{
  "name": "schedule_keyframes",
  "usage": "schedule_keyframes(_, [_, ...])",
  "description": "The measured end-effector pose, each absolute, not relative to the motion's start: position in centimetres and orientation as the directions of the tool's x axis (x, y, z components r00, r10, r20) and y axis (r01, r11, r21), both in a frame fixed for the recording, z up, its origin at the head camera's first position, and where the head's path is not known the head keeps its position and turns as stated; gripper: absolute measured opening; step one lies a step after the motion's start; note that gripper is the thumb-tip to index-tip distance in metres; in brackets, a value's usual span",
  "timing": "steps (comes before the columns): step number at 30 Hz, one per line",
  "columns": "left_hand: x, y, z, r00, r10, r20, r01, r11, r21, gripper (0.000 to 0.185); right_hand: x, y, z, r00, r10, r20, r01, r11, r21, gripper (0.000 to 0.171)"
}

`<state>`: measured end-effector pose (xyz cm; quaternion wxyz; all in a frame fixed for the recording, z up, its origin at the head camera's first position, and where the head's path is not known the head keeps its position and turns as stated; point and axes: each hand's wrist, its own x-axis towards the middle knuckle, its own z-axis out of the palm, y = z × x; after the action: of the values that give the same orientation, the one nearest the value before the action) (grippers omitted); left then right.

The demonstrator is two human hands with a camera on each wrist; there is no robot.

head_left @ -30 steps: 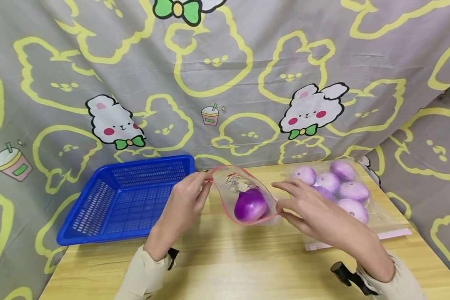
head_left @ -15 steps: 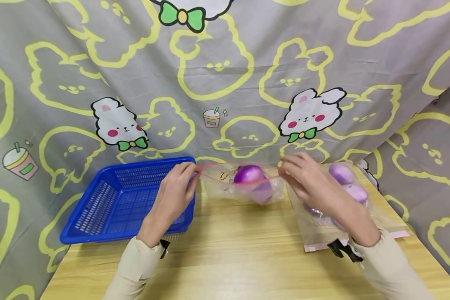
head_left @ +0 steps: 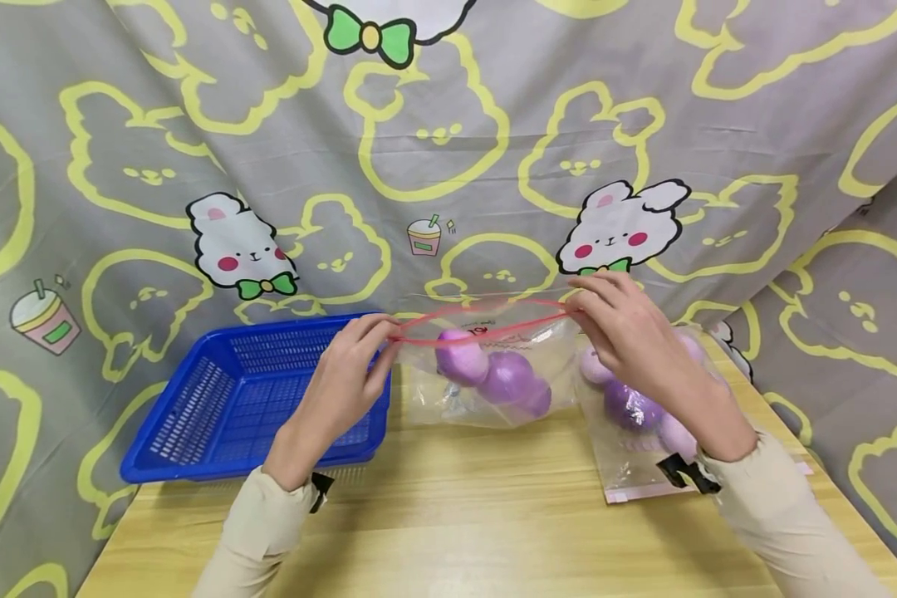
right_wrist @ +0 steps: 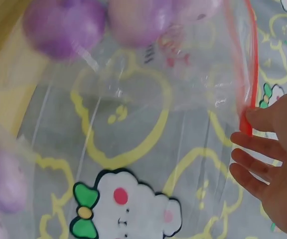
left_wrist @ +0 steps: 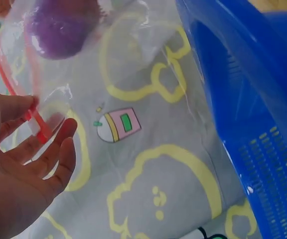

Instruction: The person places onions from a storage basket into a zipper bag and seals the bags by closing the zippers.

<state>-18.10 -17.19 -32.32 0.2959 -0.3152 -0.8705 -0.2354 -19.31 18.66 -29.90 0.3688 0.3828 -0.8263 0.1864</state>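
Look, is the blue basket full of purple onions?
No, the blue basket holds nothing; the purple onions sit in the clear bag that both hands hold up beside it.

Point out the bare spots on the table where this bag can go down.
The widest bare wood runs along the near edge, between both sleeves. The blue basket is bare inside too. It is crowded at the right, where the second bag of purple balls lies beside the held bag.
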Motion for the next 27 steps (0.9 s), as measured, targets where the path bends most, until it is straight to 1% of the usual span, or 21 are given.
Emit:
schedule_keyframes(4, [-17.9, -17.1, -32.2, -0.636, 0.411, 0.653, 0.692, 0.678, 0.247, 0.014, -19.5, 19.4, -30.4, -0.445, -0.484, 0.754, -0.761, 0.648, -0.033, 0.018])
schedule_keyframes(7, [-17.8, -16.8, -32.3, -0.628, 0.440, 0.641, 0.727, 0.626, 0.283, 0.021, -19.7, 19.5, -30.8, -0.444, -0.484, 0.754, -0.762, 0.647, -0.033, 0.017])
schedule_keyframes(10, [-17.7, -16.7, -32.5, -0.637, 0.433, 0.638, 0.742, 0.569, 0.354, 0.034, -19.8, 19.7, -31.1, -0.452, -0.460, 0.764, -0.753, 0.655, -0.051, 0.016])
schedule_keyframes(12, [-17.7, -16.6, -32.7, -0.671, 0.386, 0.634, 0.721, 0.540, 0.434, 0.037, -19.9, 19.9, -31.2, -0.463, -0.435, 0.773, -0.742, 0.667, -0.069, 0.017])
schedule_keyframes(16, [-18.1, -16.8, -33.4, -0.757, 0.286, 0.587, 0.639, 0.509, 0.576, 0.022, -20.1, 19.9, -31.7, -0.467, -0.394, 0.791, -0.720, 0.689, -0.082, 0.018])
schedule_keyframes(19, [-18.2, -17.1, -33.8, -0.795, 0.275, 0.540, 0.599, 0.489, 0.634, 0.013, -20.4, 19.9, -32.2, -0.465, -0.383, 0.798, -0.713, 0.696, -0.082, 0.018])
schedule_keyframes(23, [-18.0, -17.4, -33.9, -0.798, 0.263, 0.542, 0.602, 0.395, 0.694, 0.016, -20.6, 20.0, -32.5, -0.483, -0.366, 0.795, -0.703, 0.704, -0.103, 0.023])
schedule_keyframes(27, [-17.9, -17.2, -33.9, -0.787, 0.208, 0.581, 0.616, 0.330, 0.716, 0.015, -20.6, 19.9, -32.1, -0.528, -0.370, 0.765, -0.679, 0.724, -0.118, 0.028])
